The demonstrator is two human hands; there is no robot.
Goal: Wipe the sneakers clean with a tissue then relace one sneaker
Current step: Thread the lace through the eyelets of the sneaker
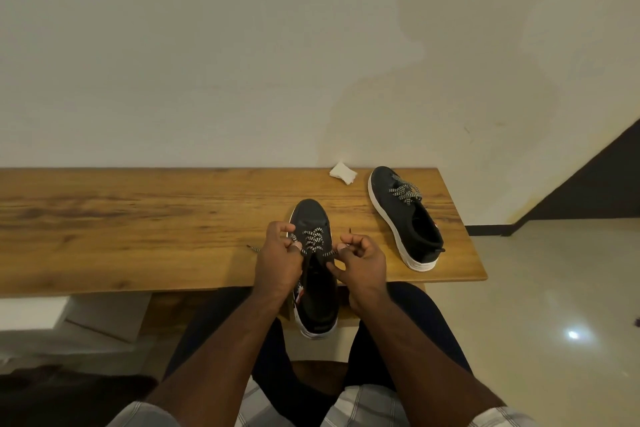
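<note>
Pinching the near sneaker's [313,218] soft, limp lace [311,242] near its ends, left hand [277,260] and right hand [360,265] fingers; we judge it slippery.

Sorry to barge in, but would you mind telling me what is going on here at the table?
A seated person is relacing a dark sneaker at the near edge of the wooden table. The left hand and the right hand each pinch part of its speckled lace. The second sneaker lies laced to the right, and a crumpled tissue sits by the wall.
</note>
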